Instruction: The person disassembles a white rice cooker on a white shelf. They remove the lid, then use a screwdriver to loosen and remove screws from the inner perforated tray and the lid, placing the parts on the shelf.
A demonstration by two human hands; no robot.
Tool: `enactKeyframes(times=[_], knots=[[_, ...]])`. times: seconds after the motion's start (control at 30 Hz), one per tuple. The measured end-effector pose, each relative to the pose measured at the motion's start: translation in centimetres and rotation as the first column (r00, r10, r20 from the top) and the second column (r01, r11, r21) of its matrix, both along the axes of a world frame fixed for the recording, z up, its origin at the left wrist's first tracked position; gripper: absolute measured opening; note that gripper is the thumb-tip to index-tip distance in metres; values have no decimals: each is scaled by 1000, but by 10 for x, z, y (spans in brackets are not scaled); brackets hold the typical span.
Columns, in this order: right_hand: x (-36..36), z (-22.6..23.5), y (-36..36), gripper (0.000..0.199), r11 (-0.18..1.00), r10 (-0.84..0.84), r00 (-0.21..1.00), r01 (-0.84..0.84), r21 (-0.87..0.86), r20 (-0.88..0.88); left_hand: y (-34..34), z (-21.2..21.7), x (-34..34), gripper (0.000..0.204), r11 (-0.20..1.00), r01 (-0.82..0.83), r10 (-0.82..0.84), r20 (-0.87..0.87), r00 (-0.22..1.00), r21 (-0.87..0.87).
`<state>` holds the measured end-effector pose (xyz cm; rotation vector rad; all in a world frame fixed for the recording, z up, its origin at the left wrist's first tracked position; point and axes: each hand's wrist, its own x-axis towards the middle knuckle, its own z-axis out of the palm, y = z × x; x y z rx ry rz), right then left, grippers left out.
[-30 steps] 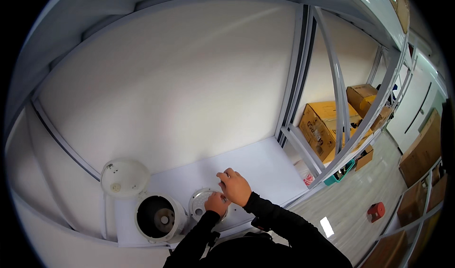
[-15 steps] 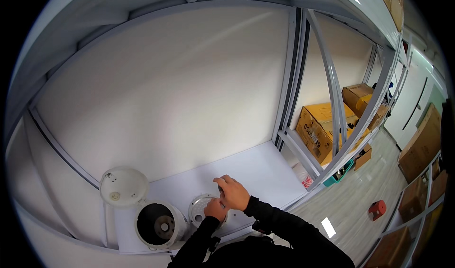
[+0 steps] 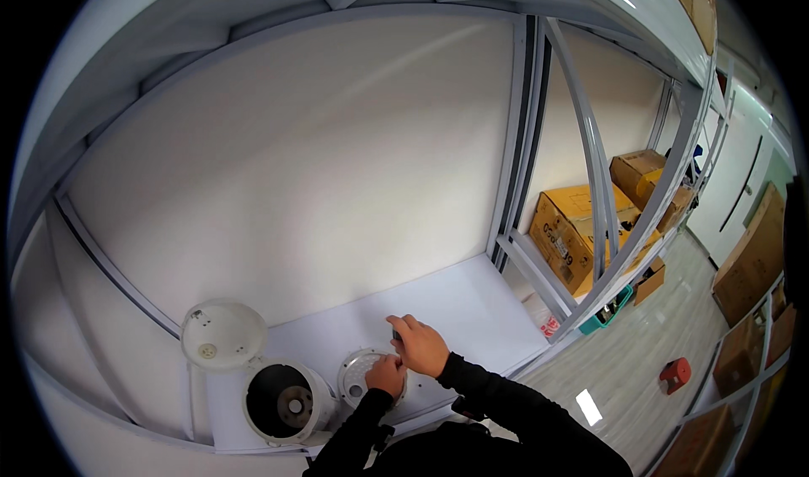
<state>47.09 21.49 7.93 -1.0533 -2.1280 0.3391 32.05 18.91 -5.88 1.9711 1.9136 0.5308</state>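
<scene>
Near the front edge of the bench (image 3: 480, 304), just right of the cooker (image 3: 320, 399) at its left corner, the disc (image 3: 352, 374) lies partly hidden by the curled left hand (image 3: 385, 376), the bent right hand (image 3: 424, 350) beside it, either one's grip impossible to tell.

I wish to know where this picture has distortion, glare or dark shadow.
Head view: the grey brace bows at right; glare streaks the upper-right panel; the pot interior is dark; detail between left hand and right hand is unclear.
</scene>
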Motion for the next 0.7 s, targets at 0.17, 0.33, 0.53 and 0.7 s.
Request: enactKeyframes(times=[0.17, 0.33, 0.53, 0.7], knots=[[4, 1, 1, 54, 999, 0, 1000, 1, 43, -28, 1, -5, 0, 24, 999, 30, -28, -47, 998, 36], [9, 14, -2, 53, 1000, -3, 998, 3, 1, -64, 4, -10, -1, 24, 999, 25, -23, -70, 997, 26], [21, 33, -3, 51, 1000, -5, 990, 2, -17, -142, 6, -22, -4, 25, 998, 7, -3, -59, 998, 66], [34, 46, -5, 50, 1000, -10, 973, 13, 10, -232, 6, -15, -1, 24, 998, -43, 42, 23, 999, 42]])
